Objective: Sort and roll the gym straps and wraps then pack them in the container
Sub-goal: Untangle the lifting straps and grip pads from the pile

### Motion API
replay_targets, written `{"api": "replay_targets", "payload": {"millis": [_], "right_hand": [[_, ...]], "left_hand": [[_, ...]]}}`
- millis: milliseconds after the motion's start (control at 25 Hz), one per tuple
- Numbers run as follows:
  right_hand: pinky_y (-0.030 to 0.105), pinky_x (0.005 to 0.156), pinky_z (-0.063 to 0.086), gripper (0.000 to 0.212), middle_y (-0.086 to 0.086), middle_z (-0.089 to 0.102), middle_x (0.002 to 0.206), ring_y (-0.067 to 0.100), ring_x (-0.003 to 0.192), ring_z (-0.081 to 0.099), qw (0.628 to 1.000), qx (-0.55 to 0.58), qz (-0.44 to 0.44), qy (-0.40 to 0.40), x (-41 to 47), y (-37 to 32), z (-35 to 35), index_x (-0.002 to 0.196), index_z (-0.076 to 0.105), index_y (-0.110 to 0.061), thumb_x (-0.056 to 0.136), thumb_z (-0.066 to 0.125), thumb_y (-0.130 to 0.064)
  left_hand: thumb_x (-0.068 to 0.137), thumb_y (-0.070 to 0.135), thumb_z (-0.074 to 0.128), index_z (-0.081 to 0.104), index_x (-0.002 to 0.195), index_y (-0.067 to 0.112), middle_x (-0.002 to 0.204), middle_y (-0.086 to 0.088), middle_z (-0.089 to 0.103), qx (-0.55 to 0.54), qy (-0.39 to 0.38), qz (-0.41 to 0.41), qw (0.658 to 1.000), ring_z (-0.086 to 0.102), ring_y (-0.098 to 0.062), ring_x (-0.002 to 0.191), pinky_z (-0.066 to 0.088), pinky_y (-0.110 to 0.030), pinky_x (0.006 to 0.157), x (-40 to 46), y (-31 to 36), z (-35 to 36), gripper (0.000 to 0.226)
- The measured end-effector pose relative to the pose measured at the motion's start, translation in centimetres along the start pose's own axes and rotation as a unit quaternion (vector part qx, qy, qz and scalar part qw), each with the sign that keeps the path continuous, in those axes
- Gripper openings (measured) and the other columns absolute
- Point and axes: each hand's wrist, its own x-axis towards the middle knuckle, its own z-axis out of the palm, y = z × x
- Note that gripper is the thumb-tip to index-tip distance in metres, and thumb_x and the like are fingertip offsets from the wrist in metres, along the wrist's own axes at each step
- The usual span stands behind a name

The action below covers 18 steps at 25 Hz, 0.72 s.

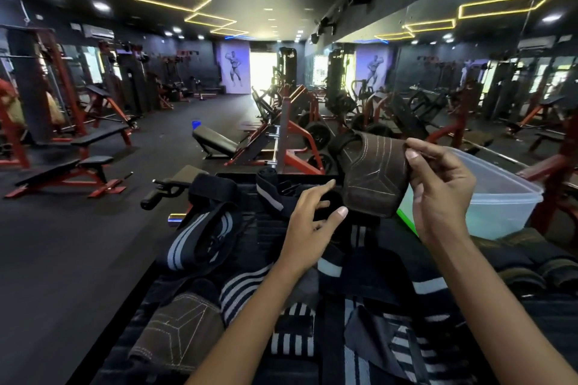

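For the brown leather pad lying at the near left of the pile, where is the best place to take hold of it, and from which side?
Probably the near-left edge of the brown leather pad, pinched from the left: that edge is exposed, while its right side tucks under the striped wraps. The left hand is open and nearer.

The brown pad [373,180] looks like matt leather with pale stitching. The striped wraps [200,239] are woven cloth. The container [500,197] is cloudy, smooth plastic.

The held leather pad [373,178] is dark brown with pale stitching (a second pad [175,331] matches it); the wraps [200,237] are black with grey-white stripes; the container [500,197] is translucent white.
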Motion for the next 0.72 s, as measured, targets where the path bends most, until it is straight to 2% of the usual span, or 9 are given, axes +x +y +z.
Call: {"api": "replay_targets", "payload": {"millis": [160, 240, 280, 360, 440, 520, 560, 640, 720], "right_hand": [[0.019, 0.074, 0.053, 0.020, 0.000, 0.072, 0.086, 0.012, 0.084, 0.066, 0.997, 0.062, 0.050, -0.025, -0.5, -0.8, 0.2, 0.084, 0.075, -0.015, 0.064, 0.076, -0.019], [0.022, 0.070, 0.055, 0.021, 0.002, 0.073, 0.085, 0.013, 0.079, 0.067, 0.993, 0.075, 0.087, -0.043, -0.4, -1.3, 0.1, 0.084, 0.075, -0.013, 0.063, 0.076, -0.016], [0.022, 0.069, 0.056, 0.019, 0.003, 0.073, 0.084, 0.012, 0.076, 0.067, 0.990, 0.071, 0.106, -0.053, -0.5, -1.4, 0.1, 0.084, 0.075, -0.012, 0.065, 0.075, -0.013], [0.021, 0.066, 0.056, 0.016, 0.001, 0.073, 0.081, 0.011, 0.072, 0.067, 0.987, 0.047, 0.135, -0.079, -0.8, -1.2, 0.3, 0.084, 0.074, -0.010, 0.069, 0.070, -0.006], [0.019, 0.063, 0.054, 0.017, 0.001, 0.074, 0.078, 0.009, 0.069, 0.068, 0.982, 0.013, 0.154, -0.106, -1.4, -0.4, 0.5, 0.087, 0.072, -0.007, 0.070, 0.069, -0.005], [0.018, 0.065, 0.054, 0.023, 0.004, 0.074, 0.079, 0.009, 0.071, 0.069, 0.976, -0.006, 0.170, -0.138, -1.8, 0.5, 0.5, 0.091, 0.072, -0.006, 0.068, 0.073, -0.011], [0.018, 0.068, 0.054, 0.029, 0.005, 0.074, 0.082, 0.010, 0.075, 0.069, 0.971, -0.017, 0.179, -0.159, -2.0, 0.9, 0.4, 0.094, 0.072, -0.006, 0.067, 0.074, -0.014], [0.020, 0.078, 0.054, 0.034, 0.006, 0.074, 0.091, 0.012, 0.086, 0.068, 0.959, -0.086, 0.170, -0.209, -2.1, 1.6, -0.2, 0.104, 0.070, -0.007, 0.070, 0.076, -0.012], [0.019, 0.081, 0.052, 0.035, -0.003, 0.072, 0.095, 0.008, 0.089, 0.067, 0.927, -0.261, 0.086, -0.256, -2.0, 2.4, -0.8, 0.111, 0.068, -0.012, 0.077, 0.076, -0.005]], "left_hand": [[0.085, 0.036, 0.070, 0.027, 0.145, 0.041, 0.145, 0.016, 0.028, -0.033, 0.085, 0.019, 0.996, 0.040, -0.001, 0.130, 0.047, -0.028, 0.099, 0.4, 0.2, -0.4, 0.074], [0.078, 0.042, 0.073, 0.018, 0.149, 0.039, 0.151, 0.017, 0.017, 0.000, 0.119, 0.067, 0.991, 0.028, -0.003, 0.139, 0.038, -0.027, 0.107, 0.6, 0.5, -0.8, 0.090], [0.078, 0.037, 0.074, 0.019, 0.150, 0.034, 0.154, 0.013, 0.014, 0.031, 0.122, 0.101, 0.987, 0.023, -0.006, 0.143, 0.033, -0.026, 0.111, 0.8, 0.7, -1.0, 0.091], [0.082, 0.019, 0.073, 0.034, 0.147, 0.021, 0.151, 0.002, 0.028, 0.074, 0.114, 0.160, 0.978, 0.029, -0.007, 0.141, 0.030, -0.018, 0.111, 1.0, 1.0, -1.2, 0.076], [0.083, 0.007, 0.065, 0.059, 0.126, 0.014, 0.125, 0.000, 0.055, 0.080, 0.114, 0.166, 0.976, 0.051, -0.005, 0.119, 0.042, -0.018, 0.098, 1.0, 0.8, -1.2, 0.043], [0.085, 0.001, 0.059, 0.066, 0.096, 0.014, 0.089, 0.007, 0.062, 0.095, 0.117, 0.117, 0.982, 0.057, 0.001, 0.084, 0.045, -0.017, 0.075, 0.9, 0.3, -1.4, 0.018], [0.086, -0.002, 0.057, 0.064, 0.086, 0.014, 0.078, 0.008, 0.060, 0.097, 0.116, 0.080, 0.985, 0.054, 0.001, 0.072, 0.041, -0.014, 0.067, 0.8, 0.0, -1.4, 0.018], [0.088, 0.000, 0.058, 0.067, 0.083, 0.015, 0.073, 0.004, 0.064, 0.096, 0.123, 0.009, 0.988, 0.055, -0.002, 0.066, 0.041, -0.012, 0.062, 0.7, -0.4, -1.7, 0.018], [0.090, 0.011, 0.062, 0.071, 0.087, 0.018, 0.079, 0.005, 0.069, 0.079, 0.130, -0.047, 0.987, 0.062, -0.004, 0.075, 0.045, -0.011, 0.064, 0.9, -0.4, -1.9, 0.012]]}}
